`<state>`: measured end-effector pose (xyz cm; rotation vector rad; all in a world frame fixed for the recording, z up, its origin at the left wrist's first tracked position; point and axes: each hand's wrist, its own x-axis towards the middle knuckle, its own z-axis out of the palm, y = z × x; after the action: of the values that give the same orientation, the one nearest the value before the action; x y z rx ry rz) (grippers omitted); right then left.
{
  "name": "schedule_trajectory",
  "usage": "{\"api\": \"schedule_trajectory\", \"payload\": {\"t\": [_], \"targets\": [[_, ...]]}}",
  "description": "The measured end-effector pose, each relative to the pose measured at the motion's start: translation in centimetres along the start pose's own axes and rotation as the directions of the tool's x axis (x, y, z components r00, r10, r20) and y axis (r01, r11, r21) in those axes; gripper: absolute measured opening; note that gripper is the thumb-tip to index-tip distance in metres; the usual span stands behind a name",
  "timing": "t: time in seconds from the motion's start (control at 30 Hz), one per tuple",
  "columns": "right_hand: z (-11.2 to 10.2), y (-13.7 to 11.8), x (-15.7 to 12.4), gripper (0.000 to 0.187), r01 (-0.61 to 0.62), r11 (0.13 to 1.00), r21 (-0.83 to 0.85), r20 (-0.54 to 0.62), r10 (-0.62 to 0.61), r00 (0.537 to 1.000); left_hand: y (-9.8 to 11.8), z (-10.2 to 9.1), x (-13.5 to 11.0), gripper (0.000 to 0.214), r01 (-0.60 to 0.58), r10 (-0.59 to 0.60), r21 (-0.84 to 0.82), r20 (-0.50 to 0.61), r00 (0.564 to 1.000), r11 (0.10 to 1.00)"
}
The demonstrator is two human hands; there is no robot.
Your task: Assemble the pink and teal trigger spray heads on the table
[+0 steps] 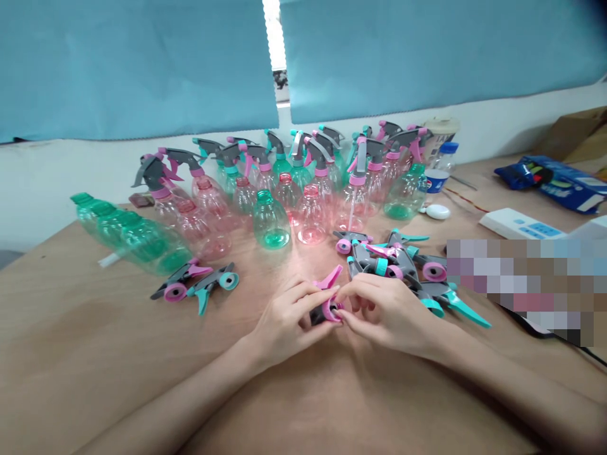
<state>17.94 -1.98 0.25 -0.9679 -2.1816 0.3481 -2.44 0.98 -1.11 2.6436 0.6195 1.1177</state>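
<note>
Near the middle of the table, my left hand [289, 313] is closed around a grey and pink trigger spray head [332, 309]. Its pink collar faces my right hand, with the pink trigger sticking up behind my fingers. The thumb and forefinger of my right hand [386, 309] pinch at the collar's open mouth; whatever is between those fingertips is too small to make out. Loose spray heads [408, 268] in grey, pink and teal lie heaped just beyond my right hand. Farther left are a pink-collared spray head [175, 291] and a teal-collared one [215, 284].
Behind my hands stand several open bottles, such as a green one [272, 221] and a pink one [312, 215]. Bottles with spray heads [358, 183] line the wall. Green bottles [147, 243] lie at left. A white power strip [521, 224] and blue packet [564, 183] are at right.
</note>
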Motion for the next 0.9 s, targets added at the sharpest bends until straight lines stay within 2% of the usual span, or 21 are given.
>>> {"api": "schedule_trajectory", "payload": {"t": [0.27, 0.47, 0.57, 0.67, 0.77, 0.9], "targets": [[0.8, 0.1, -0.2, 0.009, 0.009, 1.0, 0.022, -0.055, -0.007, 0.998, -0.2, 0.0, -0.2, 0.033, 0.009, -0.008, -0.01, 0.019, 1.0, 1.0], [1.1, 0.5, -0.5, 0.009, -0.004, 0.991, 0.135, -0.058, 0.011, 0.998, -0.3, 0.0, -0.1, 0.035, 0.005, -0.004, -0.01, 0.043, 0.999, 1.0], [0.8, 0.4, -0.4, 0.008, 0.024, 0.988, 0.152, -0.068, -0.014, 0.998, -0.2, 0.0, -0.1, 0.038, 0.002, -0.001, -0.011, 0.015, 1.0, 1.0], [0.6, 0.1, -0.4, 0.007, 0.032, 0.988, 0.149, -0.13, -0.012, 0.991, -0.1, -0.1, 0.0, 0.04, 0.008, -0.008, -0.015, -0.021, 1.0, 1.0], [0.5, 0.1, -0.5, 0.016, -0.048, 0.983, 0.18, -0.157, 0.077, 0.985, 0.0, -0.2, 0.0, 0.038, 0.041, -0.041, -0.002, -0.069, 0.997, 0.999], [0.9, 0.3, -0.6, 0.039, -0.211, 0.943, 0.259, -0.041, 0.229, 0.973, 0.2, -0.2, 0.0, 0.033, 0.106, -0.105, -0.002, -0.119, 0.987, 0.994]]}}
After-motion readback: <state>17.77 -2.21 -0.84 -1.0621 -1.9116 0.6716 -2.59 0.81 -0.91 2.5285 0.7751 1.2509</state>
